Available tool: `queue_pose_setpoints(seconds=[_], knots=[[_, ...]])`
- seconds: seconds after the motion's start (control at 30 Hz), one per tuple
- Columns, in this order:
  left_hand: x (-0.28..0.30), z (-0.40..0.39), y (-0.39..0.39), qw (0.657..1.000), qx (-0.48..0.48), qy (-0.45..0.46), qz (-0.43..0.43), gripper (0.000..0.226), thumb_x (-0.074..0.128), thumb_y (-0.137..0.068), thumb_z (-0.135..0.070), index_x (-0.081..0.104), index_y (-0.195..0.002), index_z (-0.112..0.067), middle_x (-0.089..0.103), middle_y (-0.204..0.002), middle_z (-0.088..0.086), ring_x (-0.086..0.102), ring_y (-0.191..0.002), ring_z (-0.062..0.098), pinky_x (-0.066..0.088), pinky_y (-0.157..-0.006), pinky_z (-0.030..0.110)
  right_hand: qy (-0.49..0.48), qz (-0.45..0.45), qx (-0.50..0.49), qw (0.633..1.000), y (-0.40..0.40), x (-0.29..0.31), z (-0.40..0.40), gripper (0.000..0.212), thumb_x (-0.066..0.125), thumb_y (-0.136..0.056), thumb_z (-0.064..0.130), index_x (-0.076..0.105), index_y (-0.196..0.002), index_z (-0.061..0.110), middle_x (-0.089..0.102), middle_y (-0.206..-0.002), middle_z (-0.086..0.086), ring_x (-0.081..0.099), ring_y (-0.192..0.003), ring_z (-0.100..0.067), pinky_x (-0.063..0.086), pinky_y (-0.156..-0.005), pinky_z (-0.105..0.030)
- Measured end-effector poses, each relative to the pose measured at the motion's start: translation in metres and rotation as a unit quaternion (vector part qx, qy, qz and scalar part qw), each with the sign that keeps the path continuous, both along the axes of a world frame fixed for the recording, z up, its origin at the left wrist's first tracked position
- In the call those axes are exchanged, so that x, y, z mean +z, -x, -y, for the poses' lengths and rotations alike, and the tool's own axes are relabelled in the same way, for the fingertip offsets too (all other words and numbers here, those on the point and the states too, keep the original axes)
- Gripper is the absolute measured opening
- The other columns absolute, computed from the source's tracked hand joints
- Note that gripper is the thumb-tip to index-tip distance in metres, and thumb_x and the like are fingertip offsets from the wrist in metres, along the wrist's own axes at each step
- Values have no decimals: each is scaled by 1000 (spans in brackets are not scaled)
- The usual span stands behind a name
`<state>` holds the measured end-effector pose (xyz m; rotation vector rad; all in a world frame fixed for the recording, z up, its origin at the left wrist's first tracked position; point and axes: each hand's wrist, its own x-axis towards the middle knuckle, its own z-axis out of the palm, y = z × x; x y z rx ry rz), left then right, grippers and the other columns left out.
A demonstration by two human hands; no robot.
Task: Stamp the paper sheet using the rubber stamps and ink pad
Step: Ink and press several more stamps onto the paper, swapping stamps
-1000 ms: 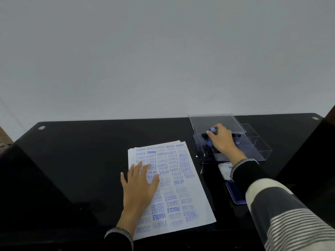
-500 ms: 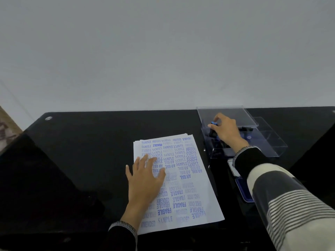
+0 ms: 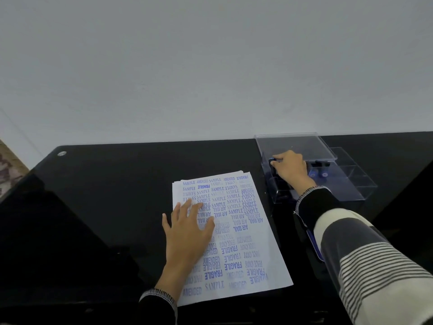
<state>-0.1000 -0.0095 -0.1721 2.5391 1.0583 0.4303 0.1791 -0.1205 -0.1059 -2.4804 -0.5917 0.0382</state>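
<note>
A stack of white paper sheets [image 3: 243, 233], covered in blue stamped words, lies on the black table [image 3: 112, 184]. My left hand [image 3: 187, 231] rests flat on the sheet's left half, fingers spread. My right hand [image 3: 289, 168] reaches into a clear plastic box [image 3: 351, 181] at the back right, its fingers closed on a blue-topped rubber stamp [image 3: 271, 159]. Other blue-topped stamps [image 3: 318, 174] sit in the box. A blue ink pad [image 3: 315, 245] lies under my right forearm, mostly hidden by the sleeve.
The box's clear lid [image 3: 295, 146] stands open toward the white wall [image 3: 210, 66]. A metal fitting [image 3: 61, 153] marks the table's back left corner. A patterned floor [image 3: 9, 170] shows past the left edge.
My right hand has shifted left inside the box and now grips a stamp at its left end. The view has drifted, so everything sits further right. My left hand stays on the paper.
</note>
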Motion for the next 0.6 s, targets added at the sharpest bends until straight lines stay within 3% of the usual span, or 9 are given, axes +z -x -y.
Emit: queue_pose_setpoints(seconds=[0.2, 0.33, 0.47, 0.6], knots=[[1, 0, 0, 1000, 2, -1, 0, 53, 39, -93, -59, 38, -141, -38, 23, -157, -11, 10, -147, 13, -4, -118, 50, 165, 13, 47, 985, 1, 5, -1, 41, 35, -100, 34, 53, -135, 22, 50, -138, -15, 39, -127, -38, 30, -104, -43], [2, 1, 0, 1000, 4, 1, -1, 53, 39, -93, -59, 38, -141, -39, 23, -157, -12, 10, -147, 12, -4, -118, 49, 229, -3, 48, 972, 2, 6, -3, 48, 28, -100, 35, 44, -140, 13, 40, -143, -20, 30, -130, -39, 24, -107, -46], [1, 1, 0, 1000, 4, -3, 0, 53, 40, -93, -59, 39, -142, -38, 24, -157, -11, 10, -147, 13, -3, -119, 49, 200, 13, 38, 979, 4, 2, -1, 47, 28, -100, 31, 46, -140, 15, 43, -140, -21, 33, -128, -38, 24, -107, -46], [1, 1, 1, 1000, 3, -2, -3, 54, 39, -93, -59, 38, -142, -37, 23, -157, -10, 9, -147, 13, -3, -118, 50, 72, 32, 6, 997, 1, -1, 3, 36, 42, -97, 24, 61, -126, 17, 55, -131, -14, 40, -122, -38, 33, -101, -41]])
